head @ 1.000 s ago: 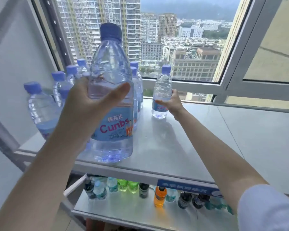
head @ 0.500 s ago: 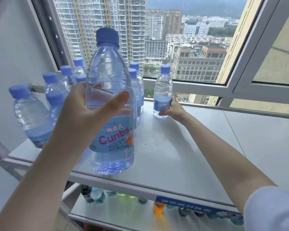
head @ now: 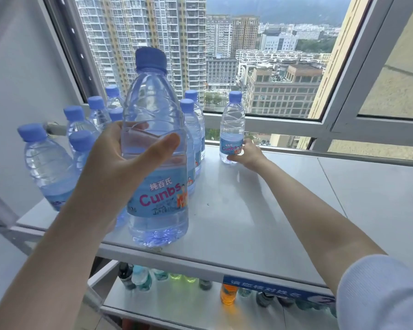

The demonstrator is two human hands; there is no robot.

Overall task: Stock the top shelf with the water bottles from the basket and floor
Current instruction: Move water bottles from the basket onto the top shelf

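Now the left hand point(head: 119, 167) is wrapped around a big bottle point(head: 156, 148), thumb across its front, at about 9 o'clock of the view; its base is at the front edge of the top shelf point(head: 248, 210), and I cannot tell if it touches. At 1 o'clock the right hand point(head: 247, 154) grips the low part of a small bottle point(head: 232, 129) standing upright by the window point(head: 272, 67). More bottles point(head: 81, 129) stand grouped at 10 o'clock. Drinks point(head: 228, 294) sit on the lower shelf point(head: 177, 308).
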